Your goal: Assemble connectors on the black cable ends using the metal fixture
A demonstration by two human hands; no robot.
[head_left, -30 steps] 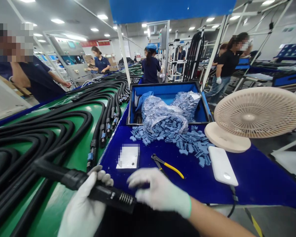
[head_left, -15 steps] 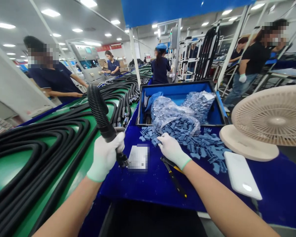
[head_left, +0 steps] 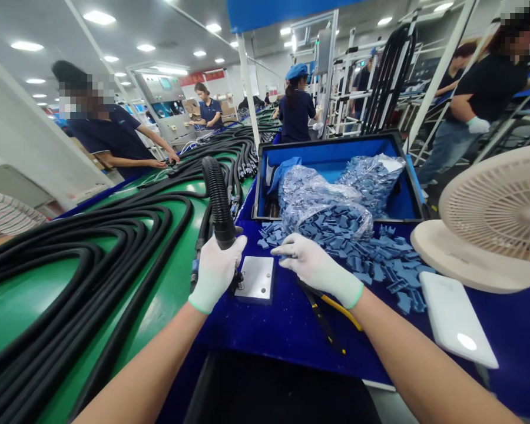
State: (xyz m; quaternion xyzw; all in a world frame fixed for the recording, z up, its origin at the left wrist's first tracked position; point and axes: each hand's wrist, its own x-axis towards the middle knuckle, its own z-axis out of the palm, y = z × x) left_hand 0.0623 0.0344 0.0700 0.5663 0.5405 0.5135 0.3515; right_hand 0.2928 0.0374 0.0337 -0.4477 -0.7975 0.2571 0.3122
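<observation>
My left hand (head_left: 216, 274), in a white glove, is shut around a black corrugated hose (head_left: 218, 203) that stands upright from my fist. The hose's metal-sprung end (head_left: 238, 282) sticks out below my hand, beside a square metal plate (head_left: 255, 279) on the blue bench top (head_left: 256, 347). My right hand (head_left: 318, 270), also gloved, lies open with its fingers spread, just at the edge of a pile of slate-blue moulded pieces (head_left: 357, 256). Under that wrist are yellow-handled pliers (head_left: 322, 312).
A blue crate (head_left: 335, 176) holds clear bags of blue pieces. A cream fan (head_left: 490, 224) and a white power bank (head_left: 457, 318) stand on the right. Black hoses (head_left: 79, 277) lie coiled on a green conveyor belt on the left. Co-workers stand further off.
My right hand has moved off the hose and over the blue pieces. The hose has swung from lying across my view to upright in my left hand.
</observation>
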